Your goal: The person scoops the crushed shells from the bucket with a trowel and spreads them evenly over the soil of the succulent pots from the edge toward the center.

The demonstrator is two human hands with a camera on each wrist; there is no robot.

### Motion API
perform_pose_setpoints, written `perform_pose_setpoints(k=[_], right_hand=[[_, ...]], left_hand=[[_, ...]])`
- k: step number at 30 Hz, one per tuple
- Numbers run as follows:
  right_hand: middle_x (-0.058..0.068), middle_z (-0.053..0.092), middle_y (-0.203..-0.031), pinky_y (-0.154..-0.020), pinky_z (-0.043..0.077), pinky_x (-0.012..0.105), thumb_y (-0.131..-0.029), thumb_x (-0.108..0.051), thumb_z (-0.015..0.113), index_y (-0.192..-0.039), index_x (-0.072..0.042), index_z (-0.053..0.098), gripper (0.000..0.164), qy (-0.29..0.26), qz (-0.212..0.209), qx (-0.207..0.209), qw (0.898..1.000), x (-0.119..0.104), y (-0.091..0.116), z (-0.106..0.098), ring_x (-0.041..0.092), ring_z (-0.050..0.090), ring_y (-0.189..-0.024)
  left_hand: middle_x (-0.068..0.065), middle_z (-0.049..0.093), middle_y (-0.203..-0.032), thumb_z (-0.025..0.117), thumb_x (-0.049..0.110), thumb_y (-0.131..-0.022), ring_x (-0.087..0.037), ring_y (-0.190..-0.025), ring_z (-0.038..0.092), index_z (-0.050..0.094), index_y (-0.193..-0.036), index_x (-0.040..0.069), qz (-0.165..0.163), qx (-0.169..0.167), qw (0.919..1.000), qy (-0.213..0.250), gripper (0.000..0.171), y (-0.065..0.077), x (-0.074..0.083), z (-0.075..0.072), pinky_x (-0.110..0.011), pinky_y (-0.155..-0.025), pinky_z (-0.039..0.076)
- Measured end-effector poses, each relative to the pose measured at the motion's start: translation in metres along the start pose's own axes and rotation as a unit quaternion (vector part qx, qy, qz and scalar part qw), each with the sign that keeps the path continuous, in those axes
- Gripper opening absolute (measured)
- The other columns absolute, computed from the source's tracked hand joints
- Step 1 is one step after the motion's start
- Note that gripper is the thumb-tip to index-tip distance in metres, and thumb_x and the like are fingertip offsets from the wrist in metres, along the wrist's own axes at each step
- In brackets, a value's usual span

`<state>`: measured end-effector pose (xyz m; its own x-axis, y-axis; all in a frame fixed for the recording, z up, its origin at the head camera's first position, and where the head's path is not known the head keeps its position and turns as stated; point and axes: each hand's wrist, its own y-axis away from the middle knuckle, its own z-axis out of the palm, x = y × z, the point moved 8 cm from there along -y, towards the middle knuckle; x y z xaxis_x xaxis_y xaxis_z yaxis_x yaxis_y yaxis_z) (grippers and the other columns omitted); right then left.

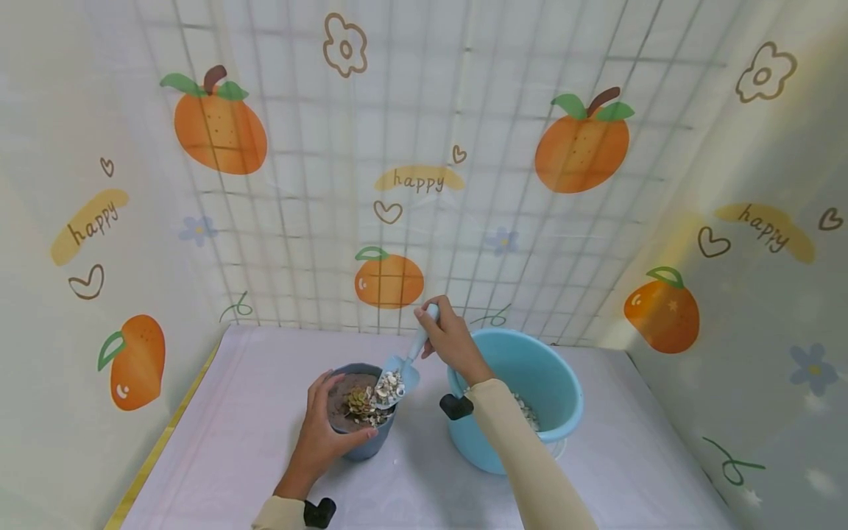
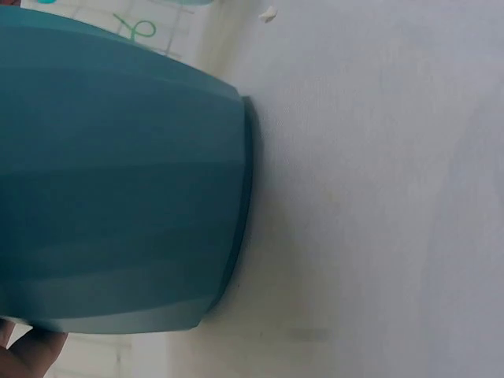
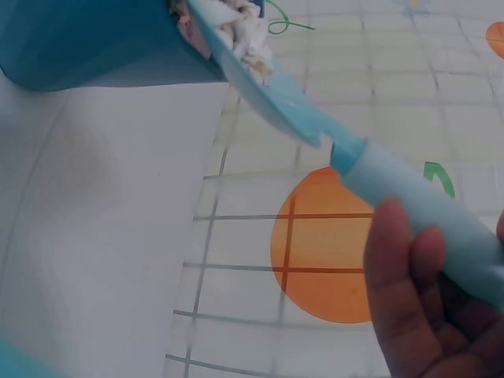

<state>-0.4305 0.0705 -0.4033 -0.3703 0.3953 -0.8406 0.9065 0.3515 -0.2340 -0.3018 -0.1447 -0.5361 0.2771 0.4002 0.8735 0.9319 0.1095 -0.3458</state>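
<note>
My left hand point(image 1: 321, 427) grips a blue-grey plant pot point(image 1: 366, 447), thumb at the near side and fingers along the far left of its rim. Dark soil and a small succulent point(image 1: 358, 400) show inside, with pale chips around the plant. In the left wrist view the faceted wall of the pot point(image 2: 126, 181) stands on the white cloth. By its handle, my right hand point(image 1: 456, 340) holds a light blue hand trowel point(image 1: 419, 343). The trowel's blade tilts down over the pot's right rim, loaded with whitish chips point(image 1: 389, 387). The right wrist view shows fingers point(image 3: 394, 268) against the handle.
Right of the pot stands a light blue bucket point(image 1: 480, 442) with more pale chips point(image 1: 526, 412) low inside, partly behind my right forearm. A white cloth covers the table point(image 1: 252, 397). Behind it rises a wire grid under a printed curtain point(image 1: 305, 221).
</note>
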Motion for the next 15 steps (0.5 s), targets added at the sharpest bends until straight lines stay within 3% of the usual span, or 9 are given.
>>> perform_pose_setpoints(k=[6, 15], right_hand=[[0.014, 0.057, -0.069, -0.063, 0.056, 0.044, -0.102, -0.043, 0.052, -0.117, -0.02, 0.046, 0.028, -0.001, -0.007, 0.005, 1.0, 0.0, -0.0005, -0.0005, 0.027, 0.062, -0.054], [0.013, 0.057, -0.066, -0.06, 0.053, 0.039, -0.101, -0.045, 0.051, -0.118, -0.021, 0.046, 0.029, 0.011, -0.018, 0.006, 1.0, -0.0031, 0.0004, -0.0012, 0.026, 0.061, -0.053]], left_hand=[[-0.003, 0.017, -0.157, 0.091, 0.048, -0.064, -0.03, -0.138, 0.029, 0.037, -0.149, 0.023, 0.007, 0.015, 0.9999, 0.001, 0.103, 0.0015, 0.0033, 0.0012, -0.064, -0.099, 0.033], [-0.006, 0.017, -0.157, 0.09, 0.052, -0.063, -0.032, -0.138, 0.029, 0.039, -0.147, 0.022, 0.004, 0.039, 0.9992, -0.011, 0.103, 0.0031, 0.0045, 0.0038, -0.064, -0.099, 0.034]])
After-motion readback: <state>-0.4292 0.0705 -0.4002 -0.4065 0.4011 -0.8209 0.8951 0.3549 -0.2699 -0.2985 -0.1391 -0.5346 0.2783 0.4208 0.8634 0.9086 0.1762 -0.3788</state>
